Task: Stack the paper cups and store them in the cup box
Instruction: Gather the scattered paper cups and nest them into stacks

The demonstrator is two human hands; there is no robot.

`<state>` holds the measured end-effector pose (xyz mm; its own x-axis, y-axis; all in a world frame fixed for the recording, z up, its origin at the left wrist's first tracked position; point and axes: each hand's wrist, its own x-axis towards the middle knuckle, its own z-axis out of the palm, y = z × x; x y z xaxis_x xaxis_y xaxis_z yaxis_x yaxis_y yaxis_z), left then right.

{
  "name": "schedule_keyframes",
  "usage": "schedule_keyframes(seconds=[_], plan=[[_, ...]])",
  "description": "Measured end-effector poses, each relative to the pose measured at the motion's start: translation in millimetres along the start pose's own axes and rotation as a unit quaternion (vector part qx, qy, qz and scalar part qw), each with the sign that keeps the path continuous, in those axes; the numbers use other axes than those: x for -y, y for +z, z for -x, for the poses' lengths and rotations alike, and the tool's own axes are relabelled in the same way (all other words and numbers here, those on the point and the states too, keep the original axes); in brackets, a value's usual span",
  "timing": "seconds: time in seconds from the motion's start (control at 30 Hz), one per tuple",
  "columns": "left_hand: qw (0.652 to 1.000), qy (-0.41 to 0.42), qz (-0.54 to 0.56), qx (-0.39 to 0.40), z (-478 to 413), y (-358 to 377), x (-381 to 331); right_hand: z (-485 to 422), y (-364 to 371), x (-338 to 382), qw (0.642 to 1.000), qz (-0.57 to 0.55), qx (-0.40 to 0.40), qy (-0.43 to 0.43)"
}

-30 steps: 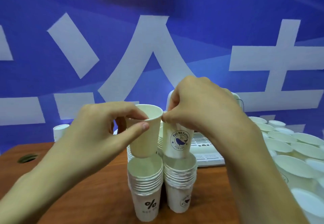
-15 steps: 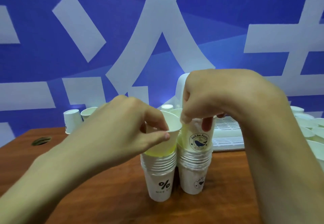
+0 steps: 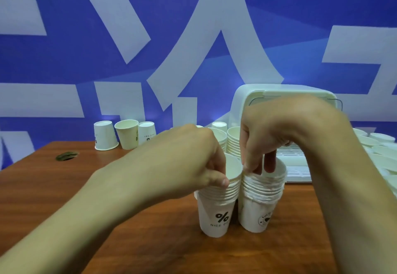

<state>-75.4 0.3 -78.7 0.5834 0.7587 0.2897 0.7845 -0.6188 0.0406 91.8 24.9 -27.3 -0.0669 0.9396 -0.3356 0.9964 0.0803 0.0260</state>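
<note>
Roughly midway, I'm judging: my left hand (image 3: 184, 162) is pinching the top rim of the near left stack (image 3: 217, 211), my right hand (image 3: 270, 136) pinching that of the right stack (image 3: 257, 207). Both stacks are standing on the table (image 3: 64, 187), not yet in the cup box (image 3: 242, 102) behind; three single cups (image 3: 127, 134) are waiting far left, more far right.

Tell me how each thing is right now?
Left hand, pinching the top rim of the percent-printed white paper cup stack.
Right hand, fingers pinching the top rim of the round-logo white paper cup stack.
White plastic cup box, lid up.
Three loose white paper cups, middle upright, outer two upside down.
</note>
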Motion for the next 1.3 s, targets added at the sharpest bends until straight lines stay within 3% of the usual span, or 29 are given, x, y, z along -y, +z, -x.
schedule_keyframes(seconds=[0.17, 0.33, 0.4, 0.5, 0.67, 0.8, 0.93, 1.07, 1.17, 1.3], plan=[[1.0, 0.008, -0.003, -0.015, -4, 5, 2, -2, 2, 4, 1.0, 0.001, 0.008, 0.006], [1.0, 0.004, 0.03, -0.007, -2, 3, 5, 16, 1, 9, 0.999, 0.0, -0.038, 0.011], [0.998, -0.005, 0.065, -0.009, 0, -10, 14, 28, 1, 9, 0.991, 0.023, -0.125, 0.034], [0.995, -0.026, 0.087, -0.044, 7, -34, 35, 45, 3, 24, 0.939, 0.095, -0.326, 0.056], [0.99, -0.105, 0.009, -0.093, 24, -60, 76, 39, 18, 100, 0.902, 0.006, -0.425, -0.072], [0.969, -0.196, -0.071, -0.134, 35, -69, 122, -9, 10, 167, 0.884, -0.083, -0.44, -0.137], [0.943, -0.277, -0.073, -0.167, 40, -42, 181, -73, 18, 228, 0.886, -0.156, -0.409, -0.154], [0.935, -0.317, -0.038, -0.151, 39, 16, 235, -143, 50, 268, 0.904, -0.135, -0.376, -0.149], [0.922, -0.339, -0.011, -0.188, 41, 52, 264, -187, 68, 279, 0.909, -0.128, -0.369, -0.143], [0.914, -0.354, -0.02, -0.197, 37, 89, 285, -230, 86, 280, 0.875, -0.132, -0.435, -0.167]])
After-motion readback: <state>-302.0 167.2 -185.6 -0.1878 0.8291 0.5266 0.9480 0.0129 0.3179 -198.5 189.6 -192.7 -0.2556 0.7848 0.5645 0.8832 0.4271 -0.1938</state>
